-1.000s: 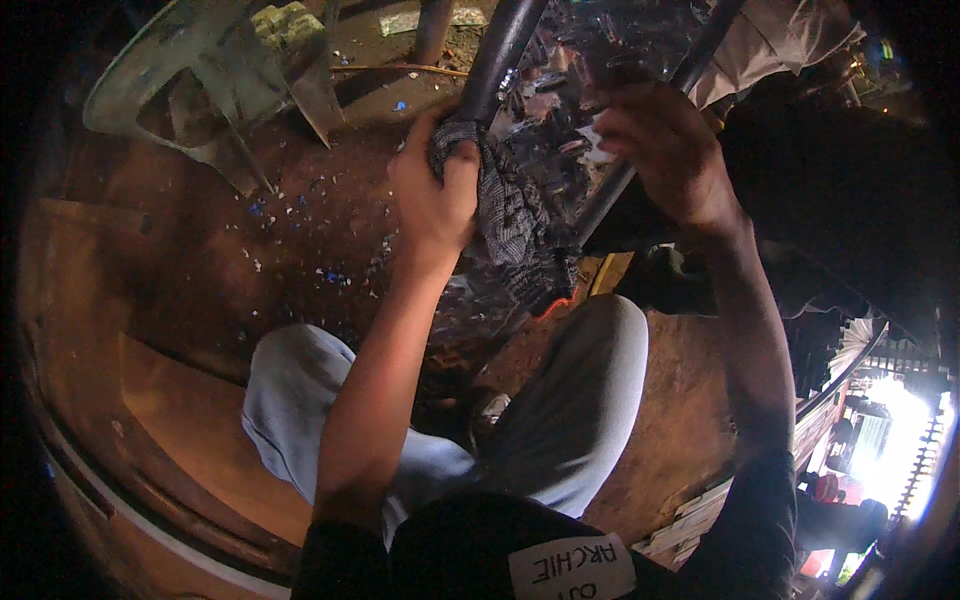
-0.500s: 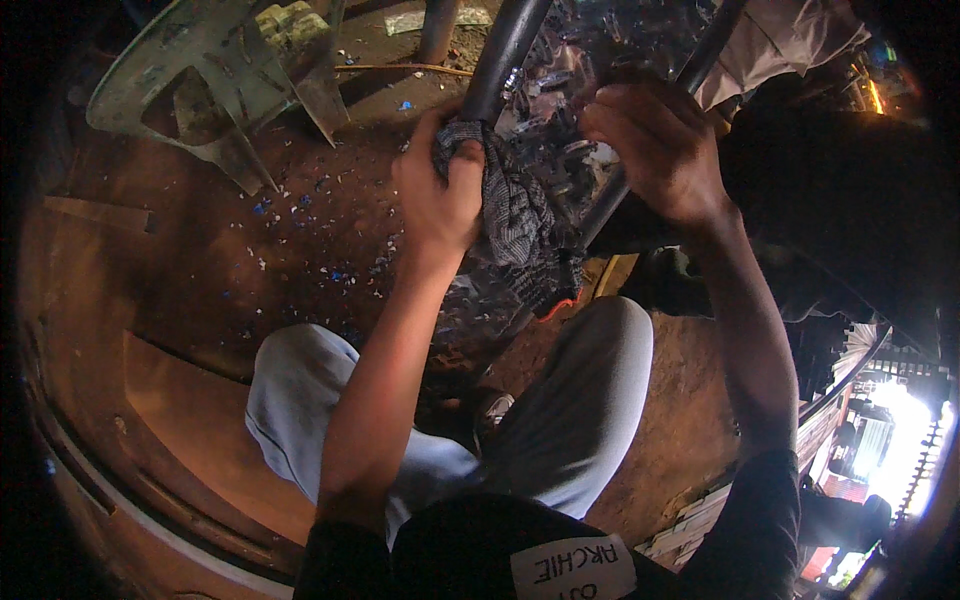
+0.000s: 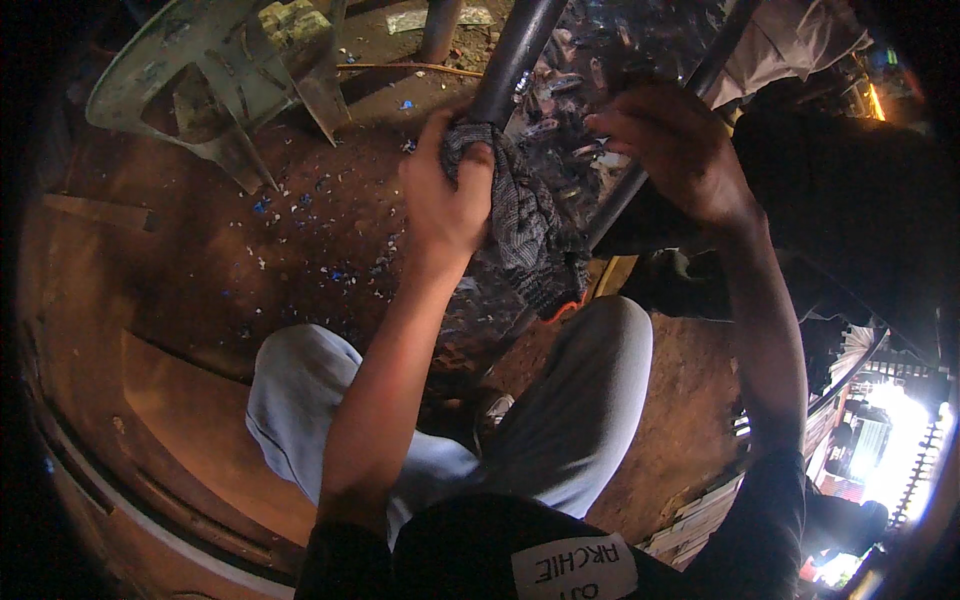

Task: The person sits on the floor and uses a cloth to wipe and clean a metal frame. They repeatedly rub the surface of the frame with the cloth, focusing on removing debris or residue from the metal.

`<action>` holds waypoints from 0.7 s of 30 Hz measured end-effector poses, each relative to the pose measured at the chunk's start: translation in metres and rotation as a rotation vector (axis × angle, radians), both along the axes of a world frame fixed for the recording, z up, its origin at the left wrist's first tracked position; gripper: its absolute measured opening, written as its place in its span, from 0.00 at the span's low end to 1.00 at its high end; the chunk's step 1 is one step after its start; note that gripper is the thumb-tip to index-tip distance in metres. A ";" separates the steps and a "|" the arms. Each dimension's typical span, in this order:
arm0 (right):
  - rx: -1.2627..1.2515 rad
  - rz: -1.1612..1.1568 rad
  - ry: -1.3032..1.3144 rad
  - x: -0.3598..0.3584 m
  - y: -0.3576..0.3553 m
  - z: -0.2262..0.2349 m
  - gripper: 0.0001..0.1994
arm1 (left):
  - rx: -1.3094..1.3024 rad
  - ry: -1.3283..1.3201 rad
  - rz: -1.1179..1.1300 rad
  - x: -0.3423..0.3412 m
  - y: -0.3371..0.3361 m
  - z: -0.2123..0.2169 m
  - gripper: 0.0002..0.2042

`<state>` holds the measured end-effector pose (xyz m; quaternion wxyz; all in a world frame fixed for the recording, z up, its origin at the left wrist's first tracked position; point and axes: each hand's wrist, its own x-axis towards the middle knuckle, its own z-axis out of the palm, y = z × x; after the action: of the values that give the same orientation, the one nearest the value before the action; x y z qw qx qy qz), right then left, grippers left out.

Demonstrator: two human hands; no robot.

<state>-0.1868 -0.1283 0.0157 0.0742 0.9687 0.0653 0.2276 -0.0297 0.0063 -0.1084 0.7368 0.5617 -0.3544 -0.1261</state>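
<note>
My left hand (image 3: 447,190) is wrapped round a grey knit work glove (image 3: 520,215) bunched against a dark metal pipe (image 3: 513,65). The glove's orange-edged cuff hangs down toward my right knee. To the right, my right hand (image 3: 685,145) is raised in shadow near a second dark pipe (image 3: 722,45), its fingers bent and drawn together, pointing left. What they hold, if anything, is hidden. Between the two pipes lies a heap of clear and dark plastic pieces (image 3: 565,95), below and left of my right fingers.
A worn pale green plastic chair (image 3: 215,70) lies at the upper left. Small blue and white scraps (image 3: 335,272) litter the brown floor. A brownish cloth (image 3: 790,50) is at the upper right, above a large dark shape (image 3: 840,190). My knees (image 3: 600,390) frame the area below.
My right hand has shifted slightly right and down, its fingers turning more into shadow. My left hand, with the glove, has moved a little right and down.
</note>
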 end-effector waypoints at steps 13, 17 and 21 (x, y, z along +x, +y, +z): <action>-0.080 0.031 0.063 0.004 -0.007 0.002 0.11 | -0.023 -0.018 -0.005 0.001 -0.002 -0.003 0.17; -0.070 0.066 0.103 0.002 -0.013 0.010 0.12 | 0.010 -0.013 -0.012 0.002 -0.001 -0.004 0.17; -0.041 0.037 0.090 -0.002 -0.011 0.016 0.17 | -0.030 0.043 -0.012 -0.001 -0.002 -0.004 0.17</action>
<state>-0.1892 -0.1395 0.0321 0.0868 0.9749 0.0910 0.1835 -0.0308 0.0044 -0.1119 0.7518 0.5458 -0.3436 -0.1371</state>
